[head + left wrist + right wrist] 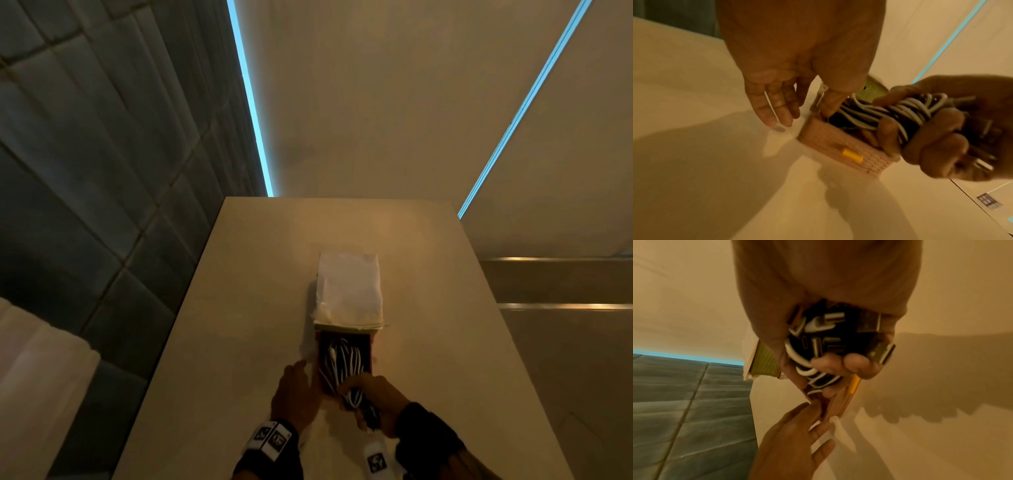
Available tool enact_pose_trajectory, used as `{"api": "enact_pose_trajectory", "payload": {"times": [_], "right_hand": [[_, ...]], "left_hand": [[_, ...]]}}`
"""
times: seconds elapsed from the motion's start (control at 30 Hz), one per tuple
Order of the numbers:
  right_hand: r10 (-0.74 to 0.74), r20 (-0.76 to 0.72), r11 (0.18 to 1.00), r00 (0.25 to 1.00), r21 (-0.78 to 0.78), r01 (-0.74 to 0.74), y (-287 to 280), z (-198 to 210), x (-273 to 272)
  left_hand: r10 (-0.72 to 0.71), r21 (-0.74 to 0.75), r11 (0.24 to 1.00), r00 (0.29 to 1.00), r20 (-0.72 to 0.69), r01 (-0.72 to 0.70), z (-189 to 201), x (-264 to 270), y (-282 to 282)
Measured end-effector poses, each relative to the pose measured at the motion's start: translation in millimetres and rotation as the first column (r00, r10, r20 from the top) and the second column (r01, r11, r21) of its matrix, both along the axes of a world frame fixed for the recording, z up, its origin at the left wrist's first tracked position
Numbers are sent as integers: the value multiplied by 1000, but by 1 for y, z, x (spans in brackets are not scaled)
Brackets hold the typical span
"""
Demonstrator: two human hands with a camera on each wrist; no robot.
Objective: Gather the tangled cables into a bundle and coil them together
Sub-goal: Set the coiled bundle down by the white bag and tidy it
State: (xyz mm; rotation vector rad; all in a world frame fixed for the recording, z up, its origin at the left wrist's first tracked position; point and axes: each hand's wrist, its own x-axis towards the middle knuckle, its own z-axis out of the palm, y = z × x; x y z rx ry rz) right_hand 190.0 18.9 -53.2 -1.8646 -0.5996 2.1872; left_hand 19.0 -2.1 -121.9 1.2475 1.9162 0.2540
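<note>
Gripping the cable bundle (pixel 352 394) in its curled fingers, the right hand (pixel 380 401) lifts it lengthwise from the basket (pixel 840 149); the left hand (pixel 296 390), fingers straight, rests against the basket's left wall.

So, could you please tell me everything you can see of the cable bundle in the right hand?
The cable bundle mixes white and black cords, gathered into a thick hank with white strands looped around it. The right hand grips its near end, fingers curled round it, and metal connector plugs stick out by the palm. Its far end trails down into the open pink basket on the beige table. The left hand rests open against the basket, not on the cables.
</note>
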Motion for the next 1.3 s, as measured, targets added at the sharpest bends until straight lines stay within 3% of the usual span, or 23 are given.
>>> {"api": "enact_pose_trajectory", "payload": {"times": [0.33, 0.5, 0.77, 0.83, 0.9, 0.97, 1.03, 1.2, 1.3], "right_hand": [[-181, 65, 974, 981, 153, 169, 31, -22, -30], [-199, 123, 961, 972, 219, 169, 34, -31, -45], [55, 317, 946, 947, 288, -151, 49, -50, -50], [134, 433, 921, 892, 278, -273, 52, -67, -50], [205, 564, 885, 800, 243, -398, 47, -54, -53], [249, 652, 853, 716, 203, -482, 41, -45, -54], [291, 672, 818, 681, 195, -541, 39, -41, -52], [402, 460, 749, 792, 332, -573, 55, -17, -30], [350, 443, 690, 825, 474, -547, 63, 12, 1]], "left_hand": [[-51, 105, 993, 998, -23, 53, -10, 6, 7], [-60, 149, 987, 998, -3, 59, -10, 1, 9], [-74, 187, 980, 997, 10, 71, -10, 1, 7], [-71, 186, 980, 997, 10, 68, -10, 3, 6], [-59, 175, 983, 998, -3, 59, -10, 5, 4], [-40, 173, 984, 999, 2, 39, -11, 6, 3], [-36, 195, 980, 999, 22, 31, -13, 7, 1], [83, 317, 943, 994, 70, -101, -9, 9, -10], [30, 444, 894, 998, 59, -53, -7, 7, -19]]}}
